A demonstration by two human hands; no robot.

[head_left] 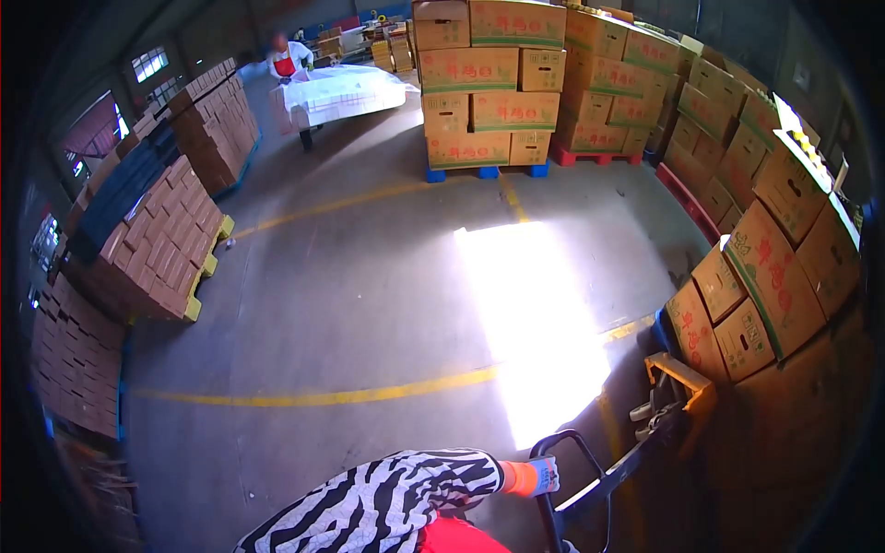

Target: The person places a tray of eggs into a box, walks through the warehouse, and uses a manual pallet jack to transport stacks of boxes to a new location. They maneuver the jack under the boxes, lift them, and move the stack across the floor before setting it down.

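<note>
My left hand (544, 476), in a grey-blue glove with an orange cuff, is closed around the black loop handle (583, 441) of a pallet jack. A black-and-white striped sleeve (387, 493) runs to it from the lower left. The pallet jack's orange-yellow frame (687, 382) stands against a stack of printed cardboard cartons (774, 272) on the right. A small pale patch beside the handle at the bottom edge may be part of my right hand; its fingers are hidden.
Carton stacks stand on a blue pallet (489, 172) and a red pallet (599, 158) ahead. Brown boxes (161, 240) on a yellow pallet line the left. A person (290, 57) stands beside a plastic-wrapped load (350, 95). Yellow lines (369, 394) and bright sunlight (535, 313) cross the floor.
</note>
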